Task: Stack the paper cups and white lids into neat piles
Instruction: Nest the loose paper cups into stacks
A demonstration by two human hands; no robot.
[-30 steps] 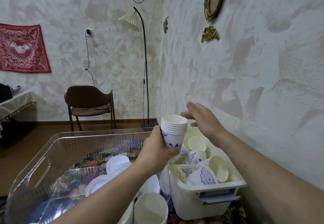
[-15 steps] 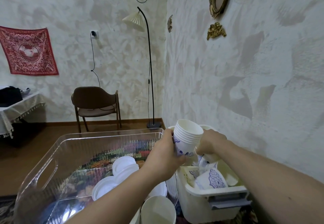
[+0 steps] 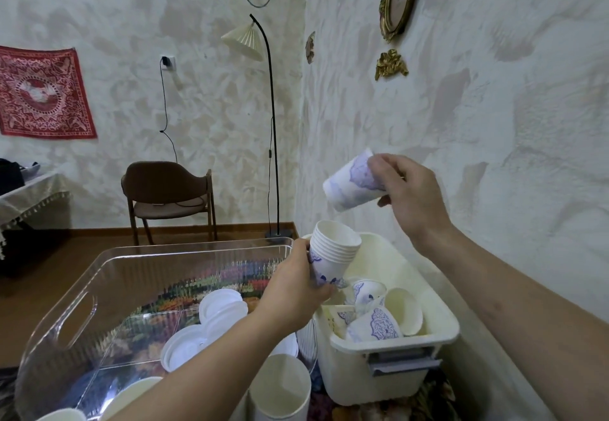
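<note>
L hand (image 3: 293, 292) wraps nested paper stack (image 3: 333, 256); R hand (image 3: 408, 193) fingers pinch 1 cup (image 3: 352, 183).

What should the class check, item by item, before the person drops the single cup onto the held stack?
1. Left hand grips the stack of cups: ok.
2. Stack's mouth faces up and is unblocked: ok.
3. Right hand holds the single cup firmly: ok.
4. Single cup's base points down at the stack: not ok, it is tilted sideways.
5. Single cup is empty inside: cannot tell.
6. More loose cups wait in the white bin: ok.
</note>
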